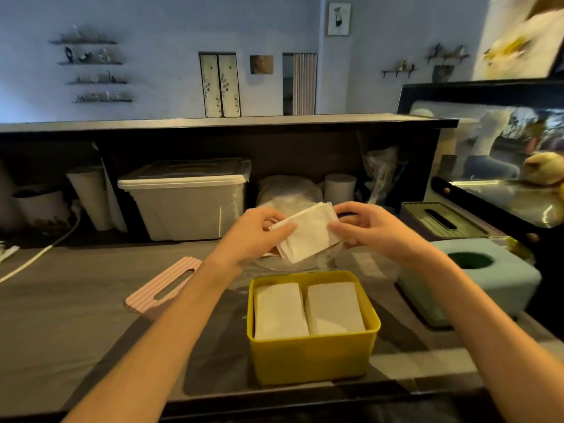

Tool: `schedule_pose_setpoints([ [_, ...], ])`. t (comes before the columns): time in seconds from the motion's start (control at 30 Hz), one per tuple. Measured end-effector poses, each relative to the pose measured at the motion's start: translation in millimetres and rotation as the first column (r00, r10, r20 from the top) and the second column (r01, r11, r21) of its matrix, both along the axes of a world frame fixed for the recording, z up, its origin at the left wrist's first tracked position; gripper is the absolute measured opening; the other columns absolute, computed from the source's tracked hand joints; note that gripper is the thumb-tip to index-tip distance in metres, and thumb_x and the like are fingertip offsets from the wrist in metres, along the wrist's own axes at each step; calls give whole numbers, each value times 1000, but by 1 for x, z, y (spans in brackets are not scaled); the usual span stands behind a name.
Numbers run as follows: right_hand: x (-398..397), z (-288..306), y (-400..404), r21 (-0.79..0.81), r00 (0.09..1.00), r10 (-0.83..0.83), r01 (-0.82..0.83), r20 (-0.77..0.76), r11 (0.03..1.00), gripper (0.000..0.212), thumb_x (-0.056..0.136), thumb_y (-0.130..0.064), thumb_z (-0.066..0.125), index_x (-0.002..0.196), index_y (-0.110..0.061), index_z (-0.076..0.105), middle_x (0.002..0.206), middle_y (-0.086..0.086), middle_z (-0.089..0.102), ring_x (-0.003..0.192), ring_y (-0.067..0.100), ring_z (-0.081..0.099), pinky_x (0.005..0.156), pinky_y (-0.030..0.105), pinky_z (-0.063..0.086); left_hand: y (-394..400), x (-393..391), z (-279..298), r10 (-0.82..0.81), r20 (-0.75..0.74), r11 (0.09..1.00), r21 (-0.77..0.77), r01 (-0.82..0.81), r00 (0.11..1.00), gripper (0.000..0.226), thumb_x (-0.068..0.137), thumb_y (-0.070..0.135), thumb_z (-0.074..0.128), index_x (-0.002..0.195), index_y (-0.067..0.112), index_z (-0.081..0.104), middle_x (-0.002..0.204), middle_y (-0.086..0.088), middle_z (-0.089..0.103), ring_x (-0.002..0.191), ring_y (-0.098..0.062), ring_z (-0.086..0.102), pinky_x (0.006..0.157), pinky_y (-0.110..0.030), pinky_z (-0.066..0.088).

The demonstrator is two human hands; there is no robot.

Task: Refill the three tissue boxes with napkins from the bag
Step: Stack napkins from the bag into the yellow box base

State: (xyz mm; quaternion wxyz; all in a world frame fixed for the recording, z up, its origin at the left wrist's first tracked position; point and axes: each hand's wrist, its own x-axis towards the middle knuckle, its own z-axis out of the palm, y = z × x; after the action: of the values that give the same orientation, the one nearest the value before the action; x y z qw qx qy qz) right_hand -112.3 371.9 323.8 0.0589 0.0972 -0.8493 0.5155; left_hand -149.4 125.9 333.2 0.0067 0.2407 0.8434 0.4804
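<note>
Both hands pinch one napkin stack [308, 236], the left hand [259, 232] at its 9 o'clock end and the right hand [370, 228] at 3. The open yellow box [314, 358] sits on the worktop directly toward 6 (two piles already inside), so either hand is equally near.

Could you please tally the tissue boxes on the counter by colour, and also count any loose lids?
Yellow tissue box, open, with napkins inside: 1
Light blue tissue box, lid on: 1
Dark tissue box with a greenish ribbed lid: 1
Loose pink lid, lying on the counter: 1
Total: 3 boxes and 1 loose lid, 4 things.
</note>
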Motion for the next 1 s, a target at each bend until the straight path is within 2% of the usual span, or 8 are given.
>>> schedule_pose_setpoints([
  [0.07,12,11,6,73,998,14,-19,66,997,26,98,-35,66,121,-25,67,102,-4,78,94,10,73,82,26,56,6,18,4,-31,159,999,49,23,987,26,95,29,68,116,14,66,99,-3,73,77,1,72,60,-15,56],
  [0.13,22,17,12,138,989,30,-50,147,989,24,97,-39,66,116,-26,70,100,-2,77,87,8,71,82,25,54,10,34,2,-76,256,995,87,55,964,30,93,25,72,116,10,62,93,-8,77,78,-9,75,64,-25,62],
  [0.3,36,16,12,246,966,-7,-59,259,968,23,97,-42,65,116,-31,70,104,-4,75,91,9,72,77,22,57,20,67,-9,-88,290,993,-47,106,953,43,87,26,80,117,12,53,90,-7,78,73,-11,74,61,-21,57],
  [0.43,39,10,7,315,958,-19,-75,285,946,27,99,-37,63,124,-28,68,112,-1,73,97,14,73,82,27,61,24,78,-19,-17,196,977,-207,58,981,42,89,37,75,113,18,47,91,-5,76,74,-18,75,72,-30,60],
  [0.6,38,3,-1,431,986,-82,10,148,902,22,95,-36,69,114,-24,72,97,-3,75,81,10,74,68,18,58,22,81,-29,-46,122,959,-272,78,991,41,87,32,78,110,20,46,83,-3,77,71,-19,74,81,-46,60],
  [0.7,36,0,-6,519,988,-105,30,115,854,23,92,-40,73,110,-27,71,88,-12,71,71,2,69,61,12,49,23,80,-34,-36,-23,927,-375,25,999,43,80,38,83,103,23,50,77,6,75,68,-11,70,79,-43,59],
  [0.87,25,-10,-10,629,979,-172,65,111,775,40,81,-49,81,114,-32,67,102,-10,66,87,3,59,66,19,43,27,77,-36,-55,-129,878,-479,-13,990,45,78,41,84,106,25,53,78,9,73,77,-6,68,81,-40,57],
  [1.0,21,-8,-8,604,975,-141,8,174,797,39,85,-50,76,118,-30,67,98,-12,64,84,2,58,66,16,43,14,64,-19,-63,-70,945,-325,37,996,36,82,41,81,106,24,61,82,5,73,66,5,64,61,-18,53],
])
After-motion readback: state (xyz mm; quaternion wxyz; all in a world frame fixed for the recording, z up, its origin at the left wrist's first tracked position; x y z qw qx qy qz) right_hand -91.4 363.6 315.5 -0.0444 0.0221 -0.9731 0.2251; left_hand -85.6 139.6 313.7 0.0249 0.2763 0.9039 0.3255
